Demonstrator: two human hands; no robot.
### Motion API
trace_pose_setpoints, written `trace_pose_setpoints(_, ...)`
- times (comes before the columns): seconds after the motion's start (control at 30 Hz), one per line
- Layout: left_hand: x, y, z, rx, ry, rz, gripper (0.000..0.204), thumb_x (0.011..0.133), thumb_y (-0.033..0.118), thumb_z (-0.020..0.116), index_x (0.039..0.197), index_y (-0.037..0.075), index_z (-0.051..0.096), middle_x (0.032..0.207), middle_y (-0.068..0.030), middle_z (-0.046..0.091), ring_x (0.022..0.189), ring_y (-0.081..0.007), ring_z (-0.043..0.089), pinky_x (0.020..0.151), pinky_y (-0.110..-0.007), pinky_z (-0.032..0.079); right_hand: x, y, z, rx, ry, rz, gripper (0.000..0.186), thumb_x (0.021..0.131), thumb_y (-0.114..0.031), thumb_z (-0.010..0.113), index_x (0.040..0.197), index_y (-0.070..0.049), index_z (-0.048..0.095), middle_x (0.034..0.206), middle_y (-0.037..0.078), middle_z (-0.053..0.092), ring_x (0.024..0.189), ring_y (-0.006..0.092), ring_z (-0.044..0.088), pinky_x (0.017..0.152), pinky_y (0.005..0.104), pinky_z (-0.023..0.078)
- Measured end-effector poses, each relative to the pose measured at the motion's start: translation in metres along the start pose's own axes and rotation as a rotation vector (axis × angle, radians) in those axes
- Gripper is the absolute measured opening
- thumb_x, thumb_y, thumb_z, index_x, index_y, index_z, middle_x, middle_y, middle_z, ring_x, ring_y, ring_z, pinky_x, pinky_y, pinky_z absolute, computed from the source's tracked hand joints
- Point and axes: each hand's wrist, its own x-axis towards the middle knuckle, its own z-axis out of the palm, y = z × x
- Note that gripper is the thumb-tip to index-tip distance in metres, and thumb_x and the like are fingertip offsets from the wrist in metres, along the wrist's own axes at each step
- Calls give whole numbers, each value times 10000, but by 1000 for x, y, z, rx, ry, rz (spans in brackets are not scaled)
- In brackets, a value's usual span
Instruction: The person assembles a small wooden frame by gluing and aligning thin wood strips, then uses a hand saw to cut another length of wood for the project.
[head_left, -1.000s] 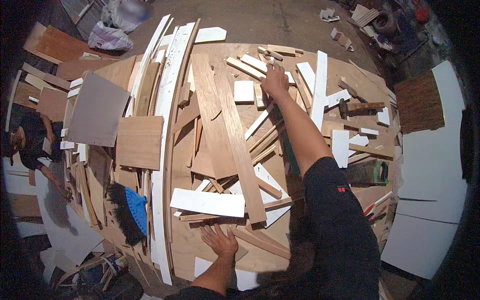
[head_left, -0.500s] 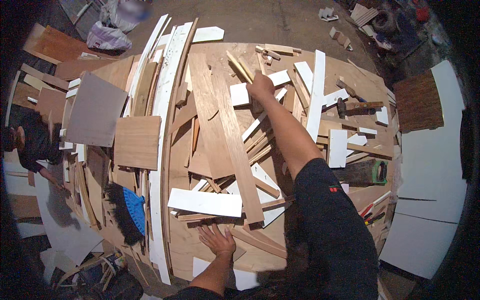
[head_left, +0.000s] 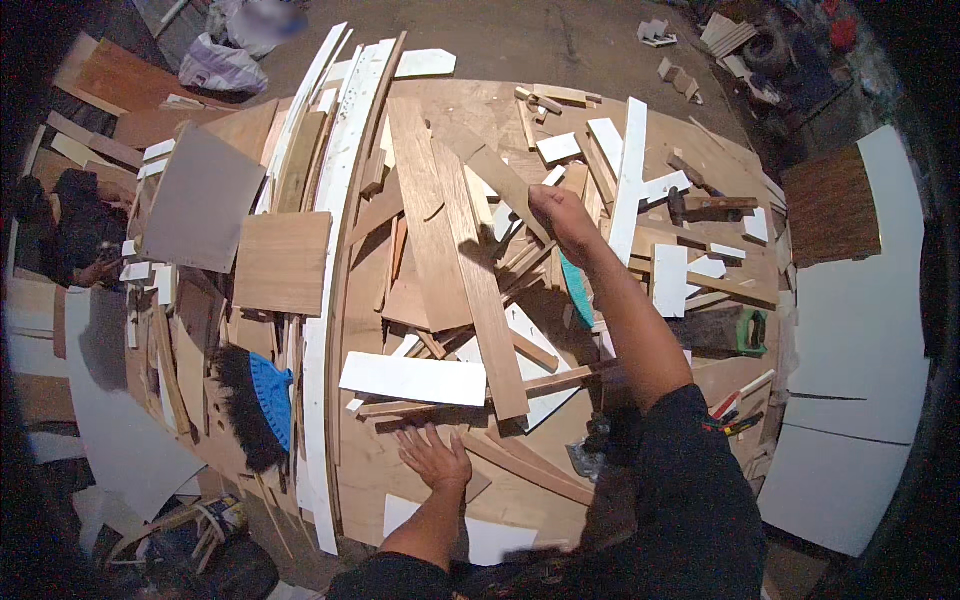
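Note:
My left hand lies flat on the plywood tabletop with fingers spread, just below a white board piece. My right hand is closed on a flat wooden strip, which slants up and left from the fist over the wood pile. Beneath the strip lie two long brown boards side by side, with white offcuts and thin sticks around them. A teal curved thing shows beside my right forearm, partly covered.
At the left, long white strips run along the table beside a black brush with a blue head. A hammer and a green-handled saw lie at the right. Another person works at the far left.
My right hand has moved right and toward me; the light sticks it held are gone from it, and it now grips a wider flat strip. My left hand stays flat.

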Motion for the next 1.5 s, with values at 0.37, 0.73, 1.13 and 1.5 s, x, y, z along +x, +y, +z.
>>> trace_pose_setpoints(0.37,-2,-12,4,28,-13,-42,620,979,435,476,1433,13,438,1527,-302,307,1509,-450,62,1180,-624,69,-37,64,24,-1250,538,-127,524,915,-341,664,1301,-3,557,1297,281,554,1238,415,514,1023,513,429)
trace_pose_setpoints(0.73,-5,-16,26,56,138,56,597,1002,420,460,1435,9,437,1551,-305,281,1508,-448,88,1182,-613,84,-33,74,89,-694,394,-33,345,969,-286,518,1033,16,671,1030,262,675,967,471,638,863,550,495)
trace_pose_setpoints(1.13,-2,7,-5,82,1,-34,610,1014,447,430,1483,59,394,1583,-265,251,1514,-413,106,1181,-590,129,-257,112,-29,-1291,11,-91,280,775,-222,711,1026,-98,720,968,141,684,981,359,634,859,486,519)
trace_pose_setpoints(1.5,-2,5,-2,87,55,-66,618,1009,493,437,1484,98,426,1612,-206,240,1502,-405,158,1184,-567,148,-253,122,-15,-1216,-166,-286,290,782,-191,722,1064,-131,698,956,134,664,952,352,638,849,470,524)
